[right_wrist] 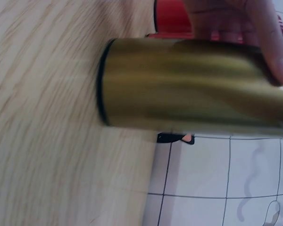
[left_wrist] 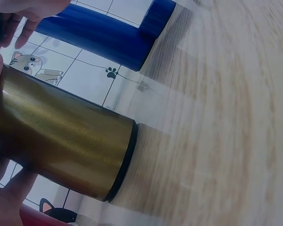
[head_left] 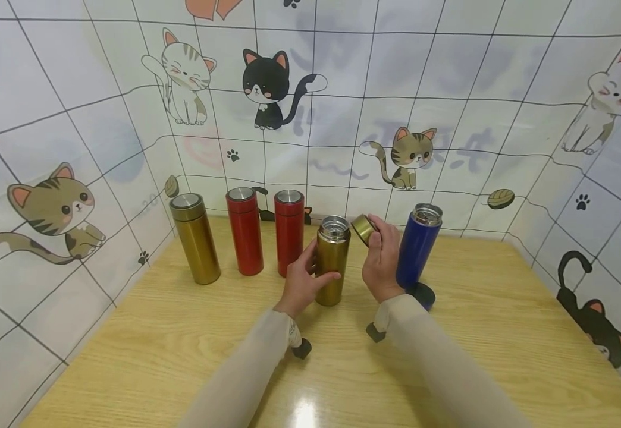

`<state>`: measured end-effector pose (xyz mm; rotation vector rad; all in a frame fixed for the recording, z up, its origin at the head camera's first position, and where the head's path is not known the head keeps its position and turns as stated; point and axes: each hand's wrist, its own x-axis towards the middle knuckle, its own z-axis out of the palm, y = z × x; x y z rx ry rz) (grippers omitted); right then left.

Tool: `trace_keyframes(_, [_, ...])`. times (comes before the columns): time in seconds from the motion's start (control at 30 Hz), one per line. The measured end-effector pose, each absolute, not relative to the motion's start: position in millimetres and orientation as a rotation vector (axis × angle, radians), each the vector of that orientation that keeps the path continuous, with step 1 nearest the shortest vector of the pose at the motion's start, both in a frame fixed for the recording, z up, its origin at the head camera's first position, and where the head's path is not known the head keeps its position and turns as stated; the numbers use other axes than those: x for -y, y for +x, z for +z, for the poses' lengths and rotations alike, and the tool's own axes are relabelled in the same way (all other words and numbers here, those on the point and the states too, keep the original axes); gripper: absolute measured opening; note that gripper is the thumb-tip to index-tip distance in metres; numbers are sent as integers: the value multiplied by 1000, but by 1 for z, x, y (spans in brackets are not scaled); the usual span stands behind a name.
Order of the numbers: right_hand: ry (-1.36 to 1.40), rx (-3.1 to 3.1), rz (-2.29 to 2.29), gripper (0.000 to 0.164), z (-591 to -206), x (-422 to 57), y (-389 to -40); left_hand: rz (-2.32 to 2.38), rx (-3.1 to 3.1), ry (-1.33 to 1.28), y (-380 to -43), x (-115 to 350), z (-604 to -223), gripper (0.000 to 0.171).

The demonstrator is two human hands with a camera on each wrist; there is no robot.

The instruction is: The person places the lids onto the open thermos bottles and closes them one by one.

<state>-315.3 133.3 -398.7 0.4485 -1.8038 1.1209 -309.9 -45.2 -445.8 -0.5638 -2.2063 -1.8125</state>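
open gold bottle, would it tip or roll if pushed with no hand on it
The open gold bottle would probably tip if pushed high up, being tall and narrow. On its side it would likely roll, its body being cylindrical. Its smooth, shiny wall may be slippery.

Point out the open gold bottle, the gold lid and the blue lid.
Open gold bottle [head_left: 334,254]: head view, on its body.
Gold lid [head_left: 363,229]: head view, on its wall.
Blue lid [left_wrist: 157,20]: left wrist view, on its side.
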Motion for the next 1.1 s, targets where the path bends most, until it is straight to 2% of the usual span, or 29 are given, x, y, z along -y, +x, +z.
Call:
trace_keyframes(0.67, [587,1864,1208,68,-374,-110,-314,-1794,2243,-540,-310,45,-446,90])
trace_keyframes(0.83, [639,1877,1165,67,-368,-109,-316,-1794,2248,-545,-310,45,-445,89])
trace_keyframes(1.1, [736,1931,1108,56,-360,-111,-319,-1791,2244,-544,-311,46,-446,89])
